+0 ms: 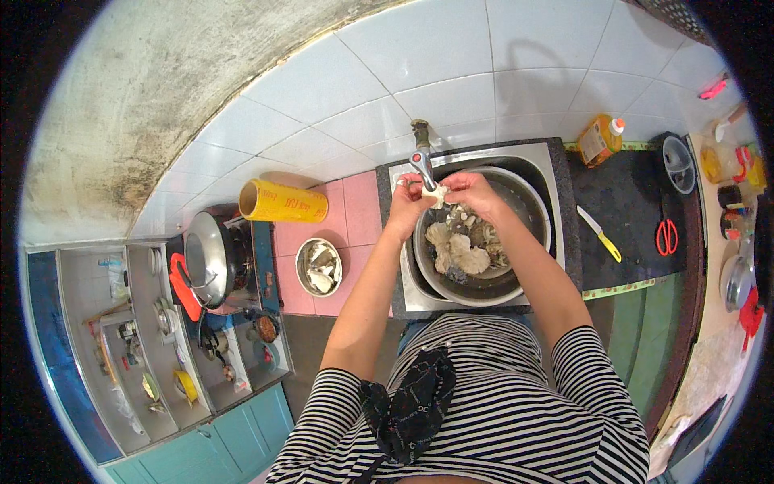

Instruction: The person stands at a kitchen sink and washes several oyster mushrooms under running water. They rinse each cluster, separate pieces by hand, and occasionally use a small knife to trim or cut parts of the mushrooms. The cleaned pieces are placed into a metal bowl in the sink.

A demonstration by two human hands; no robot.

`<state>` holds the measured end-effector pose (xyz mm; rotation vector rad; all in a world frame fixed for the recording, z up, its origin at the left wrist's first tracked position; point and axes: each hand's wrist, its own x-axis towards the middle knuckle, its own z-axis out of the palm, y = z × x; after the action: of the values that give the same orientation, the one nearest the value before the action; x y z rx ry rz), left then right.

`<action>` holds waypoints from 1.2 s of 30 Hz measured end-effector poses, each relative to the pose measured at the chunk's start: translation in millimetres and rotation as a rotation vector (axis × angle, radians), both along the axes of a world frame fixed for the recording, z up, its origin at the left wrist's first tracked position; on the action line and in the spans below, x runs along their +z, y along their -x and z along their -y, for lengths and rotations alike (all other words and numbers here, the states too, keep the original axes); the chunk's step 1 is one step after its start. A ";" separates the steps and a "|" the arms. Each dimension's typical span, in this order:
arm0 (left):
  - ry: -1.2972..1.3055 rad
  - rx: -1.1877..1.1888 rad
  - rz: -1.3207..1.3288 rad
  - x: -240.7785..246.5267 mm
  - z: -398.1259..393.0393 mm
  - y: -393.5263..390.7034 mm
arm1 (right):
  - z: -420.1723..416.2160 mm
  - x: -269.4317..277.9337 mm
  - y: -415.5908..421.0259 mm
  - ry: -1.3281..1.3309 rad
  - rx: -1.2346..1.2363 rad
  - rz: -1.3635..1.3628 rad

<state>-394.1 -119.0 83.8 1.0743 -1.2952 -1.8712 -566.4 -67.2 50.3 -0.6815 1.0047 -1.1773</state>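
Under the faucet, my left hand and my right hand hold a pale mushroom piece between their fingertips. Below them, a large round metal basin sits in the sink. Oyster mushrooms and smaller torn pieces lie in the basin, in what looks like water. To the left on the pink tiled counter stands a small metal bowl with pale and dark mushroom pieces in it. My forearms partly cover the basin's rim.
A yellow roll lies behind the small bowl, with a wok farther left. Right of the sink are a knife with a yellow handle, red-handled scissors, an orange bottle and a dark container with a clear insert.
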 end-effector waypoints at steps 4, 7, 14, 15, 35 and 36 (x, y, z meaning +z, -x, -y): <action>-0.065 -0.002 0.034 3.6 0.4 2.1 | -3.0 -0.5 -0.1 0.010 -0.026 0.026; -0.129 -0.100 0.008 5.7 2.0 2.6 | -5.9 8.5 0.7 -0.028 -0.017 0.003; -0.168 -0.200 0.087 13.0 6.2 0.2 | -3.4 10.5 5.9 -0.028 0.045 -0.023; -0.171 -0.229 0.096 15.2 6.9 0.0 | -1.7 8.7 6.9 -0.008 0.060 -0.024; -0.323 -0.166 0.083 18.4 15.8 -12.0 | 6.5 13.4 11.3 0.048 0.172 -0.109; -0.345 -0.147 0.063 17.8 14.4 -9.6 | 4.4 12.9 10.1 0.034 0.134 -0.099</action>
<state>-384.5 -133.4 101.6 1.2475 -1.1368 -2.2462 -576.5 -71.6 63.2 -0.8285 1.0078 -1.0535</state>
